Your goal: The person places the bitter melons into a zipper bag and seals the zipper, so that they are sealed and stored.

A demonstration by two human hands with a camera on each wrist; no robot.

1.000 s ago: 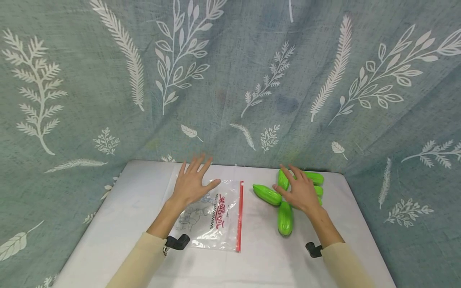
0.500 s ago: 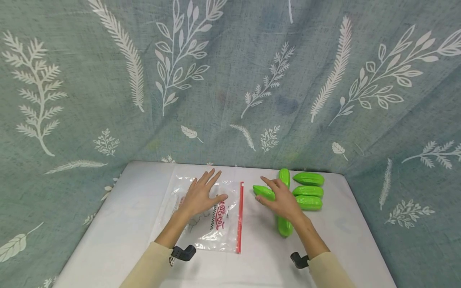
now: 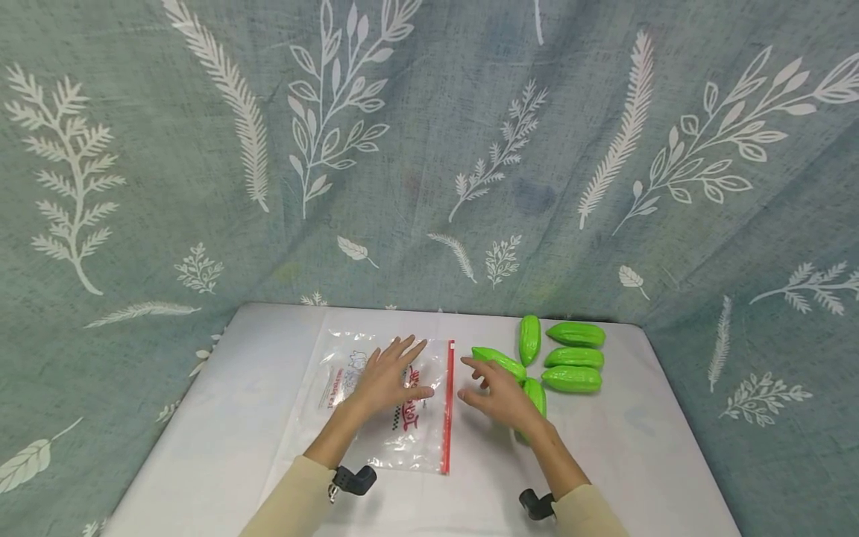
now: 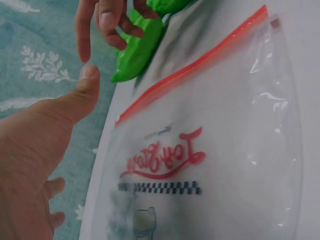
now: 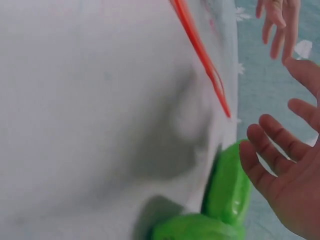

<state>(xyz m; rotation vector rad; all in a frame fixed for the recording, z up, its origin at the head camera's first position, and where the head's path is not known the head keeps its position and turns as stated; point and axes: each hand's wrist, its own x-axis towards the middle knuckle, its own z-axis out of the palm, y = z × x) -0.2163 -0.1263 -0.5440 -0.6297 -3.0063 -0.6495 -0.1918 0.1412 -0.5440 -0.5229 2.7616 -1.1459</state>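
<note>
Your left hand has drifted toward 5 o'clock and your right hand toward 8 o'clock since the earlier frame. Left, you hang over the printed clear zip bag, fingers spread, holding nothing. At 3 o'clock from it, your right fingers are part open and lightly bent, also holding nothing, near the bag's red zip strip. That bag lies flat on the white table, strip toward 3 o'clock. Beyond it, between 2 and 3 o'clock, three green vegetables cluster close to your right hand; three more green ones line up farther toward 3 o'clock.
</note>
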